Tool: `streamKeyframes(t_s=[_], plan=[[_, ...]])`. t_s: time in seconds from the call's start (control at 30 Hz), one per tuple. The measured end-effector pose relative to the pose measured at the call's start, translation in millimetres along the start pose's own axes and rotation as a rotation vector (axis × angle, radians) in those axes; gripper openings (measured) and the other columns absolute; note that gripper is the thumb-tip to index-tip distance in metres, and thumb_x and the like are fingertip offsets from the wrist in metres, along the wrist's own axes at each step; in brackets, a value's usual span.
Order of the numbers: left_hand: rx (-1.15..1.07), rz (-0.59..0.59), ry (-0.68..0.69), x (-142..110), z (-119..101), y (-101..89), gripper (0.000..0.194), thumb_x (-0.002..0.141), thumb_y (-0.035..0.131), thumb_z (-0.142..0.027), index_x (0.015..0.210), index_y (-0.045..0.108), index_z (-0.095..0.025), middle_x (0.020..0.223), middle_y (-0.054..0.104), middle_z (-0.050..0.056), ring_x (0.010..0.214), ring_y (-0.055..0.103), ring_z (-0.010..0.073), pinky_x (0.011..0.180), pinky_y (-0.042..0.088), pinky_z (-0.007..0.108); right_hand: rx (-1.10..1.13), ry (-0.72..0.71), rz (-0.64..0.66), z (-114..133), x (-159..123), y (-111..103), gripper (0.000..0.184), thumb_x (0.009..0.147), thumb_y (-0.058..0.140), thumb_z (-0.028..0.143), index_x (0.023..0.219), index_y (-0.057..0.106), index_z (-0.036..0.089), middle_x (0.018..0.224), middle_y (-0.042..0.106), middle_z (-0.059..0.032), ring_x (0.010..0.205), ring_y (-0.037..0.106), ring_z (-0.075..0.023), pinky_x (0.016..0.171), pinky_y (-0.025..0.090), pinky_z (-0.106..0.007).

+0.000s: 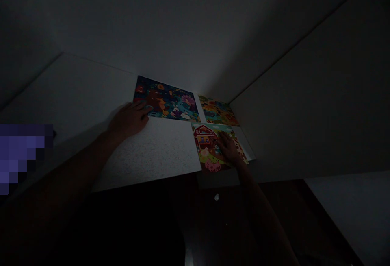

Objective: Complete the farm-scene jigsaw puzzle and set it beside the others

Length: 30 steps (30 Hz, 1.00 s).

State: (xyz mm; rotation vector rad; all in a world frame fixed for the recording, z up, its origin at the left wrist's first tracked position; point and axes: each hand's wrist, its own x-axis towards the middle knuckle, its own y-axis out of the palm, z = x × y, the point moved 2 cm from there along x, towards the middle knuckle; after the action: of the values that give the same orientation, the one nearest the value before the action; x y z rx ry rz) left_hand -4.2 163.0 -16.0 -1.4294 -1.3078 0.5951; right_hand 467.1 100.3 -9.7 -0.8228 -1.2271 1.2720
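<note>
Dim light covers the whole scene. My left hand (130, 118) lies on the left end of a dark blue picture sheet (178, 101) with a bear, rabbits and plants on it, fingers stretched out. On a farm picture sheet (204, 152) with a red barn and a pink animal, my right hand (228, 147) rests flat with its fingers apart, hiding part of the print. A third colourful picture sheet (218, 110), in orange and green, lies behind the farm one, against the back wall. Neither hand grips anything.
The sheets lie on a white speckled tabletop (158, 150), bounded by pale walls (164, 26) behind and a wall (317, 107) at the right. Below the front edge shows a dark wooden front with a clear knob (216, 197). A pixelated purple patch (21, 152) covers the far left.
</note>
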Motion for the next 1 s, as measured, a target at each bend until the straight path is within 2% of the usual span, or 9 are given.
streamKeyframes(t_s=[0.3,0.63,0.8,1.0], plan=[[-0.03,-0.045,0.0,-0.8,-0.8,0.8,0.05,0.095,0.033,-0.033,0.136,0.058,-0.021,0.149,0.05,0.007,0.141,0.042,0.0254,0.116,0.031,0.041,0.032,0.058,0.014,-27.8,-0.3,-10.0,0.072,0.092,0.042,0.065,0.139,0.056,0.012,0.148,0.05,-0.0182,0.139,0.044,-0.0291,0.116,0.033,-0.048],[-0.057,-0.111,-0.016,-1.3,-5.5,-6.9,0.043,0.094,0.039,-0.029,0.128,0.062,-0.022,0.14,0.058,0.005,0.132,0.051,0.0246,0.112,0.039,0.043,0.015,0.1,0.01,-52.8,0.3,-17.6,0.071,0.091,0.043,0.067,0.14,0.056,0.017,0.148,0.051,-0.0153,0.138,0.046,-0.0318,0.117,0.031,-0.052],[-0.049,-0.131,0.025,-1.3,-3.4,-4.3,0.042,0.094,0.04,-0.027,0.127,0.062,-0.014,0.138,0.059,0.01,0.13,0.052,0.0248,0.111,0.039,0.046,0.026,0.128,0.014,-60.4,0.5,-24.0,0.071,0.09,0.043,0.067,0.141,0.055,0.019,0.148,0.051,-0.0141,0.139,0.046,-0.0321,0.116,0.034,-0.053],[-0.045,-0.151,0.048,0.6,-2.8,-2.9,0.042,0.094,0.037,-0.028,0.125,0.063,-0.014,0.133,0.06,0.009,0.13,0.051,0.0255,0.11,0.04,0.046,-0.008,0.166,0.039,-68.6,4.8,-31.6,0.072,0.091,0.04,0.067,0.143,0.053,0.018,0.148,0.052,-0.0147,0.14,0.045,-0.031,0.117,0.033,-0.051]])
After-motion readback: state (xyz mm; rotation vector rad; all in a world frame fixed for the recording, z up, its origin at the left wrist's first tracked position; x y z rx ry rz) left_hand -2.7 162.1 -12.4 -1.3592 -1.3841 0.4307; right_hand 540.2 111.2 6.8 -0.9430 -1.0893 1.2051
